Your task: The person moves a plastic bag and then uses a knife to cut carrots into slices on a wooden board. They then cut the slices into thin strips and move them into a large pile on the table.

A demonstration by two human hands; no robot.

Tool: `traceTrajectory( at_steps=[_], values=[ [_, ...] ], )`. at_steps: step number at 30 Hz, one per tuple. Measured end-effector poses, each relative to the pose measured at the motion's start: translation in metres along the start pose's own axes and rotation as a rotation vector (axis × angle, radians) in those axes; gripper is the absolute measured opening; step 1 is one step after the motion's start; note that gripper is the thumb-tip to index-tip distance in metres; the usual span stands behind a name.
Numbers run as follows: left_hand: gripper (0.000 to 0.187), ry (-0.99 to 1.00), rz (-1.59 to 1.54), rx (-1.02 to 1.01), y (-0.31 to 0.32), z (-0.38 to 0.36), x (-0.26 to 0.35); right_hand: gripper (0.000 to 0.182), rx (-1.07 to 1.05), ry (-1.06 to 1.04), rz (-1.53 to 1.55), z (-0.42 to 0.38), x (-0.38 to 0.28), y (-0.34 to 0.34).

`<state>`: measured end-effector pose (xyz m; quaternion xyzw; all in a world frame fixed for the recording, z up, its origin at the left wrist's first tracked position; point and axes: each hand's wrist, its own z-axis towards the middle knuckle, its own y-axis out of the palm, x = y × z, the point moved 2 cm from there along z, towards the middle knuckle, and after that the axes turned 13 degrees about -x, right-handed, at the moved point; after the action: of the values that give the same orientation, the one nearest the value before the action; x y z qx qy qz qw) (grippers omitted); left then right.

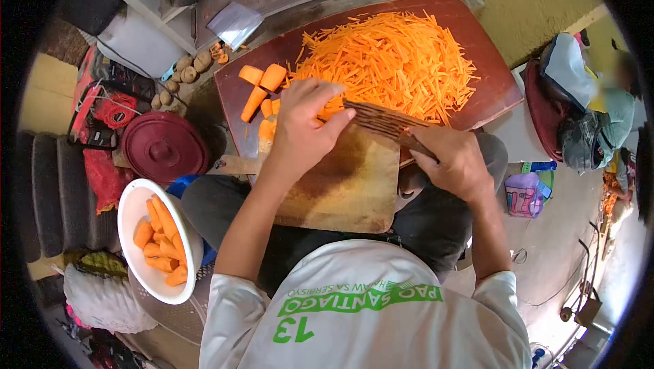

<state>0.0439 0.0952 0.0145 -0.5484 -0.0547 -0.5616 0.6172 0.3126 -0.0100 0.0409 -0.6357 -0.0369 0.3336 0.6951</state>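
Observation:
My right hand (453,161) grips one end of a dark, slatted multi-blade cutter (381,120), tilted above a worn wooden cutting board (340,192). At its other end, the thumb and fingers of my left hand (306,120) close around the tip. The board lies across my lap, its handle (240,164) pointing left. Just beyond my hands, a large heap of shredded carrot (395,62) covers much of a reddish-brown tabletop (494,89). Several peeled carrot chunks (253,103) lie left of the heap; my left hand hides part of that area.
A white basin (125,233) of peeled carrots (163,250) stands at my left, beside a round maroon lid (165,145). Potatoes (185,69) lie near a white shelf (146,1). To the right are a purple basket (523,195) and another person (616,117).

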Motion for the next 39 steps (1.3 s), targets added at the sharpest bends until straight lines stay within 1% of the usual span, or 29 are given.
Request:
traceTrajectory(
  at_steps=[2,3,6,7,10,11,13,14,16,17,19,22,24,26,32,35,39],
  values=[
    [0.046,0.018,0.085,-0.077,0.010,0.017,0.001,0.034,-0.018,0.004,-0.040,-0.001,-0.005,0.002],
    [0.057,-0.034,0.148,-0.166,0.015,0.024,-0.001,0.033,-0.036,-0.001,-0.070,-0.001,-0.009,-0.002],
    [0.054,-0.042,0.378,-0.185,0.032,0.042,-0.025,0.031,-0.044,0.015,-0.132,-0.004,-0.015,-0.003],
    [0.048,-0.065,0.414,-0.194,0.029,0.049,-0.030,0.031,-0.041,0.023,-0.146,-0.005,-0.017,-0.002],
    [0.042,-0.055,0.437,-0.078,0.010,0.048,-0.044,0.024,0.071,0.083,-0.003,-0.012,-0.015,0.006],
    [0.040,-0.074,0.415,-0.064,0.001,0.041,-0.047,0.027,0.040,0.165,0.132,-0.019,-0.012,0.014],
    [0.040,-0.144,0.306,-0.132,-0.016,0.019,-0.060,0.034,-0.026,0.329,0.400,-0.035,-0.007,0.028],
    [0.040,-0.182,0.249,-0.165,-0.023,0.004,-0.067,0.034,-0.032,0.376,0.516,-0.037,-0.009,0.032],
    [0.042,-0.166,0.329,-0.237,-0.029,-0.022,-0.065,0.033,-0.051,0.466,0.750,-0.039,-0.015,0.039],
    [0.043,-0.145,0.386,-0.280,-0.028,-0.032,-0.056,0.034,0.000,0.418,0.785,-0.038,-0.019,0.043],
    [0.046,-0.073,0.481,-0.338,-0.021,-0.047,-0.045,0.033,-0.003,0.414,0.788,-0.036,-0.023,0.051],
    [0.046,0.016,0.622,-0.397,-0.007,-0.047,-0.034,0.032,-0.027,0.422,0.776,-0.032,-0.028,0.061],
    [0.041,0.037,0.653,-0.418,-0.001,-0.046,-0.042,0.032,-0.054,0.430,0.760,-0.028,-0.033,0.062],
    [0.039,0.064,0.650,-0.449,0.003,-0.043,-0.050,0.031,-0.089,0.437,0.737,-0.025,-0.035,0.057],
    [0.031,0.105,0.557,-0.427,0.010,-0.046,-0.034,0.033,-0.006,0.470,0.743,-0.036,-0.035,0.057],
    [0.034,0.105,0.471,-0.431,0.025,-0.063,-0.025,0.034,-0.003,0.474,0.691,-0.042,-0.033,0.057],
    [0.047,0.097,0.366,-0.443,0.052,-0.086,0.001,0.037,-0.091,0.505,0.712,-0.053,-0.035,0.057]
  ],
)
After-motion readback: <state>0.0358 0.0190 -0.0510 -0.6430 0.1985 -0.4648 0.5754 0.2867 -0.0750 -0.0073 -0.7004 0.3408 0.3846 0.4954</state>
